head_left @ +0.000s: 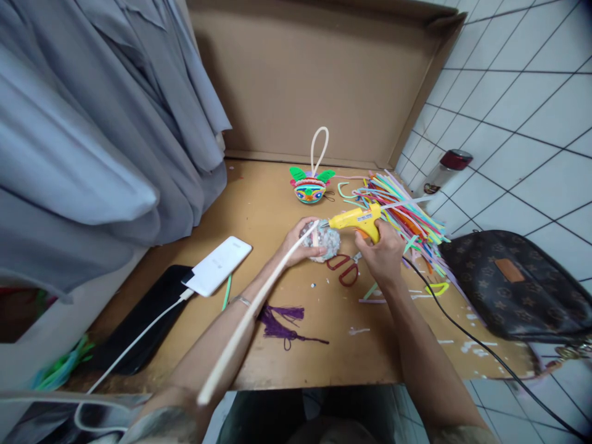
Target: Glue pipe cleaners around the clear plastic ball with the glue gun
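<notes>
Over the middle of the table, my left hand (pixel 298 243) is closed around a small greyish-white fuzzy piece (pixel 329 242). A long cream pipe cleaner (pixel 259 302) runs from that piece back over my left forearm towards me. My right hand (pixel 383 245) grips a yellow hot glue gun (pixel 356 219), its fingers wrapped round the handle. The gun's metal nozzle points left and meets the top of the fuzzy piece, near the pipe cleaner's end; whether glue is flowing I cannot tell. Red-handled scissors (pixel 349 271) lie just below, between my hands.
A colourful lion-head ornament (pixel 309 188) with a cream loop stands behind. Pipe cleaners (pixel 407 209) are heaped at right, near a bottle (pixel 446 172) and brown bag (pixel 518 283). Purple tassels (pixel 284 324), a white power bank (pixel 219 265) and the gun's black cord (pixel 462 333) are nearer.
</notes>
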A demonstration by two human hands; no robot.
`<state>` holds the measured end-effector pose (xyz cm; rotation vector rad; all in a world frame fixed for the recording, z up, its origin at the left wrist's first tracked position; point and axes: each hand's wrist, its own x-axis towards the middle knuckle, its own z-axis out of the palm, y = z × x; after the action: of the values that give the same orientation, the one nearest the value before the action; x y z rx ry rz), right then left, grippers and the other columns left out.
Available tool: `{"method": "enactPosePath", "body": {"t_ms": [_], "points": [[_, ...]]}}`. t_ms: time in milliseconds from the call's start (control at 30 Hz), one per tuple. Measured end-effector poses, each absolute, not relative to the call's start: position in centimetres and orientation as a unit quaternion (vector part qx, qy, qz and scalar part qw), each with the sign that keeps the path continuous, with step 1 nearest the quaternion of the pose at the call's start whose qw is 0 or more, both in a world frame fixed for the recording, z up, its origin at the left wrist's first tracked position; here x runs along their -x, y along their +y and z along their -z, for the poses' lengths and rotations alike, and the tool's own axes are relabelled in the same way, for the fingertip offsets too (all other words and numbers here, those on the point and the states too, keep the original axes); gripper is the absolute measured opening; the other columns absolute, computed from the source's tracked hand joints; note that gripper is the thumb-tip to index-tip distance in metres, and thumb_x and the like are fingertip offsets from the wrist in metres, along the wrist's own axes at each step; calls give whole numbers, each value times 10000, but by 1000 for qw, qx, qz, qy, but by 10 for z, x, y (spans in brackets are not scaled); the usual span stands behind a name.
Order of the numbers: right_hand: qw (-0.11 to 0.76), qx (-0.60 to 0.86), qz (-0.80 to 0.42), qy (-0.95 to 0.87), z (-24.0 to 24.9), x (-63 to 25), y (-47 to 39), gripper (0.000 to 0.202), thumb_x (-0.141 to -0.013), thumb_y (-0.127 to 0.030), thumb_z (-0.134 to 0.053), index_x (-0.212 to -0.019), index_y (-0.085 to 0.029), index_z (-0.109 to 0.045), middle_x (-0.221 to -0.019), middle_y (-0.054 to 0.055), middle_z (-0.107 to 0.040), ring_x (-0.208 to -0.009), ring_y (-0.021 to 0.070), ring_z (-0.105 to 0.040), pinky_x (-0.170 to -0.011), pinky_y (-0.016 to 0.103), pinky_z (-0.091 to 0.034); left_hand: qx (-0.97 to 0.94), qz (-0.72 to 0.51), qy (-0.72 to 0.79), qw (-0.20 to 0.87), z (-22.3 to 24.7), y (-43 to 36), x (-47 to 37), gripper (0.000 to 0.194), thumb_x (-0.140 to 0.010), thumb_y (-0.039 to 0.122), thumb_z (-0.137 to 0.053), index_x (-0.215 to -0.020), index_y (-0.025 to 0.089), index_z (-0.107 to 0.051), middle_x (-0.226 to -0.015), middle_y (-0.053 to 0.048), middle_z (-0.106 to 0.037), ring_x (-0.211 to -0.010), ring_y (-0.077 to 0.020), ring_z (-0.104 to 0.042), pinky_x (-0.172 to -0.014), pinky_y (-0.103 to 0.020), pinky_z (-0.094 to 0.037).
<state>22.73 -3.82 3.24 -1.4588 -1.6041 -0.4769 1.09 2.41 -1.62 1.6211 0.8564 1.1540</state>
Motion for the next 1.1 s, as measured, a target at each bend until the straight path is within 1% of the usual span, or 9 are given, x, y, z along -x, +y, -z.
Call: {"method": "enactPosePath", "body": {"t_ms": [167,267,433,533,700,867,1100], "points": [[447,583,188,-652,-33,-226,-38,200,-859,-382,-575,-943,-201,-591,-838,75,-668,-782,237,-622,-700,347,-492,-671,-462,349,464,18,27,-9,820,-513,320,-876,-1272,213,-587,-1180,-56,-662,-1069,-256,-629,-967,-348,-494],[441,586,187,-654,-33,-226,-38,192,-858,-374,-577,-943,-202,-588,-846,76,-669,-791,238,-621,-703,347,-492,-671,-459,360,458,16,25,-9,816,-510,314,-877,-1267,215,-590,-1162,-52,-667,-1056,-253,-634,-957,-349,-501],[441,589,191,-650,-31,-225,-39,197,-862,-369,-571,-957,-197,-591,-864,80,-675,-805,237,-619,-707,343,-487,-656,-469,353,474,12,22,-12,808,-509,349,-875,-1244,195,-578,-1115,-56,-666,-1004,-236,-631,-922,-343,-504],[442,593,185,-647,-29,-224,-38,203,-863,-368,-567,-974,-198,-587,-880,81,-675,-815,237,-616,-723,348,-486,-653,-479,338,479,11,21,-13,793,-513,362,-867,-1231,193,-575,-1112,-58,-660,-1007,-233,-622,-920,-338,-494],[454,592,182,-640,-26,-222,-36,179,-857,-339,-574,-960,-193,-585,-897,91,-679,-828,237,-620,-752,356,-492,-653,-468,367,470,9,21,-12,798,-501,348,-864,-1231,198,-578,-1097,-52,-665,-1011,-246,-625,-932,-354,-491],[450,600,169,-640,-25,-223,-34,182,-845,-357,-582,-924,-193,-585,-877,92,-679,-811,239,-616,-747,366,-500,-659,-461,373,463,9,22,-12,820,-494,356,-876,-1243,200,-582,-1117,-54,-669,-1040,-260,-632,-949,-364,-500],[451,603,163,-638,-26,-222,-35,215,-845,-382,-575,-947,-194,-598,-892,95,-679,-825,242,-616,-747,364,-492,-667,-467,346,466,16,24,-11,816,-524,401,-870,-1260,213,-571,-1107,-49,-663,-1004,-239,-629,-915,-342,-504]]}}
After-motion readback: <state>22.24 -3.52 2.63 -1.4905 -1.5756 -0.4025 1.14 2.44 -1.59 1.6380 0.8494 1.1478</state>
